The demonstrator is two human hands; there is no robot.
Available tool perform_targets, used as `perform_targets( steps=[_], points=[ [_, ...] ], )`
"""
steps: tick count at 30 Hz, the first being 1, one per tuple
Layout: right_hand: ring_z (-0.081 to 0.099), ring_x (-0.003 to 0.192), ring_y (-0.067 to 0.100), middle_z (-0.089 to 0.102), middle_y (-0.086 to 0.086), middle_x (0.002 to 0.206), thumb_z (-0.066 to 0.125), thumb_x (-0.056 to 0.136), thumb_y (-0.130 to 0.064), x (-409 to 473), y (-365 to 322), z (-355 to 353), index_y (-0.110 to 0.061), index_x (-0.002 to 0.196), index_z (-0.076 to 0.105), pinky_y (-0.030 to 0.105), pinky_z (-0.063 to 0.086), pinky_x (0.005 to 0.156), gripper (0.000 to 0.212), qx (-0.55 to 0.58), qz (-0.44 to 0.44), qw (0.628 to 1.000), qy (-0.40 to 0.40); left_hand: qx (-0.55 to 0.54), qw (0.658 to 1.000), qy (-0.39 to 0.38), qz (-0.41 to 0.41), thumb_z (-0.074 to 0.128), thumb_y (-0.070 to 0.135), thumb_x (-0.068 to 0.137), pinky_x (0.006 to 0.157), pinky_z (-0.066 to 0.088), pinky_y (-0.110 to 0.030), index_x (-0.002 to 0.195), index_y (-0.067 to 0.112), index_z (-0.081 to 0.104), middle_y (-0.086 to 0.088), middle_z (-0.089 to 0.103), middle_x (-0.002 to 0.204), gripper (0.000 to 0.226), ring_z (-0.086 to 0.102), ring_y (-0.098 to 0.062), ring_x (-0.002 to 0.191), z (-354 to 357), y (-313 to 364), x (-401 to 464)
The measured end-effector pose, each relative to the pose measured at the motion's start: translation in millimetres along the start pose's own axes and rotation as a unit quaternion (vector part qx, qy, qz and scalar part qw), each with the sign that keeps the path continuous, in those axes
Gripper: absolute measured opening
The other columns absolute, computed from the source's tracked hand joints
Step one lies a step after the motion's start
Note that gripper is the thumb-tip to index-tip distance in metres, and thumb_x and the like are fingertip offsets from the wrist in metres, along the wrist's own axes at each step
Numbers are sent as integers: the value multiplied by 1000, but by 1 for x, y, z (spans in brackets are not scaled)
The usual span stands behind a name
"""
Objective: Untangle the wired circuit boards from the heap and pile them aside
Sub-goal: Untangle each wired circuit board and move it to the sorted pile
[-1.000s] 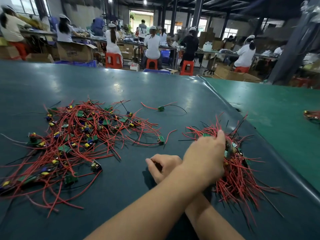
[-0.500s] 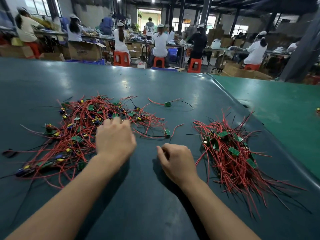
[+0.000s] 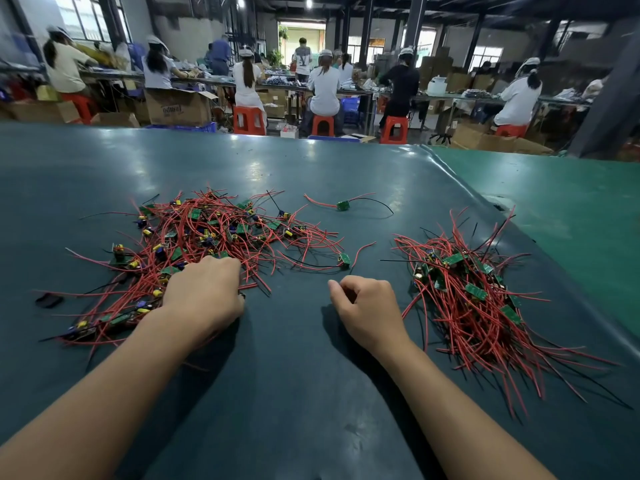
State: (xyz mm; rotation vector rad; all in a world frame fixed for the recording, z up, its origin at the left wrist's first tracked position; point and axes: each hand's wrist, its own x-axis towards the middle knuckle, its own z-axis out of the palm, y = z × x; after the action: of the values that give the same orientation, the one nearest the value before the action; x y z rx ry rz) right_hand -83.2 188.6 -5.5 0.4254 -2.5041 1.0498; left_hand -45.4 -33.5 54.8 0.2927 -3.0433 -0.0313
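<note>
Had the left hand [image 3: 204, 292] down on the near edge of the heap [image 3: 207, 233], on the left part of the worktop [image 3: 311, 393]. Could not see its fingers, hidden under the hand and among the red wires, so could not tell what was pinched, if anything. Had the right hand [image 3: 367, 306] resting on the bare worktop between the heap and the pile [image 3: 467, 292], fingers loosely curled and holding nothing. Had the pile on the right, well apart from the heap. Saw one loose board [image 3: 343, 205] lying alone behind the heap, and an edge board [image 3: 344, 258] just at the heap's right side.

Looked like the step of picking out the next board. Needed to grab one small green board, not a bunch of wires. Needed to lift slowly and watch which wires came up too. Could have used the right hand to hold the heap down, or to slip caught wires off one by one. Should not have yanked: could have snapped a thin wire or dragged many boards along. Could have begun with the edge board, as looked almost free.
</note>
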Motion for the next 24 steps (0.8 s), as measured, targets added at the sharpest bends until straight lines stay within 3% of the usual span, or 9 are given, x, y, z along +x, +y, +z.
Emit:
perform_targets(
  steps=[4, 7, 10, 12, 14, 17, 21, 24],
  points=[
    [49, 59, 31, 46, 2, 52, 59, 94, -33, 0, 2, 1, -12, 58, 50, 38, 44, 60, 42, 5, 4, 1000, 2, -69, 997, -25, -3, 70, 38, 79, 86, 53, -40, 103, 19, 63, -5, 64, 107, 31, 59, -28, 99, 1, 0, 0],
    [49, 56, 27, 45, -1, 49, 61, 94, -32, 0, 0, 0, -14, 57, 50, 37, 43, 59, 42, 15, 10, 1000, 6, -153, 983, 102, 22, 73, 29, 76, 85, 52, -40, 97, 16, 67, -6, 65, 99, 25, 61, -27, 93, -5, 9, -6],
    [44, 52, 17, 51, 10, 53, 60, 95, -36, -1, -5, -4, -4, 68, 63, 36, 42, 58, 42, 93, 25, 995, -4, -305, 897, 279, 156, 75, 14, 76, 83, 52, -37, 101, 13, 69, -4, 62, 95, 26, 62, -19, 85, -21, 28, -17],
    [43, 47, 10, 53, 10, 54, 58, 94, -43, -2, -10, -10, -4, 80, 71, 29, 39, 50, 44, 242, 62, 968, -9, -364, 847, 291, 255, 71, 7, 76, 81, 54, -32, 105, 10, 68, -2, 61, 96, 30, 63, -14, 82, -25, 45, -25],
    [38, 39, 9, 55, 7, 58, 53, 89, -48, -2, -9, -17, -5, 91, 73, 19, 30, 40, 48, 385, 101, 917, -11, -397, 826, 268, 296, 68, 2, 74, 79, 54, -33, 111, 9, 64, -2, 61, 98, 37, 63, -14, 82, -19, 62, -27],
    [41, 38, 11, 60, 2, 68, 53, 87, -48, -3, -6, -24, -8, 95, 72, 15, 24, 35, 44, 467, 135, 874, -12, -399, 827, 251, 308, 65, -10, 70, 82, 52, -42, 114, 8, 62, -1, 65, 100, 48, 64, -18, 88, 3, 77, -23],
    [51, 42, 11, 66, 0, 70, 62, 93, -18, -1, -7, -27, -11, 89, 70, 18, 34, 34, 12, 460, 168, 870, 51, -357, 816, 256, 376, 68, -14, 70, 85, 51, -48, 99, 4, 70, -3, 71, 107, 34, 65, -26, 99, 38, 84, -17],
    [59, 46, 13, 68, 4, 65, 63, 92, -6, 3, -7, -30, -8, 84, 65, 20, 43, 38, 8, 509, 189, 837, 68, -324, 800, 344, 371, 70, -7, 77, 85, 50, -44, 95, 5, 72, -4, 71, 106, 22, 63, -29, 96, 48, 89, -14]
  ],
)
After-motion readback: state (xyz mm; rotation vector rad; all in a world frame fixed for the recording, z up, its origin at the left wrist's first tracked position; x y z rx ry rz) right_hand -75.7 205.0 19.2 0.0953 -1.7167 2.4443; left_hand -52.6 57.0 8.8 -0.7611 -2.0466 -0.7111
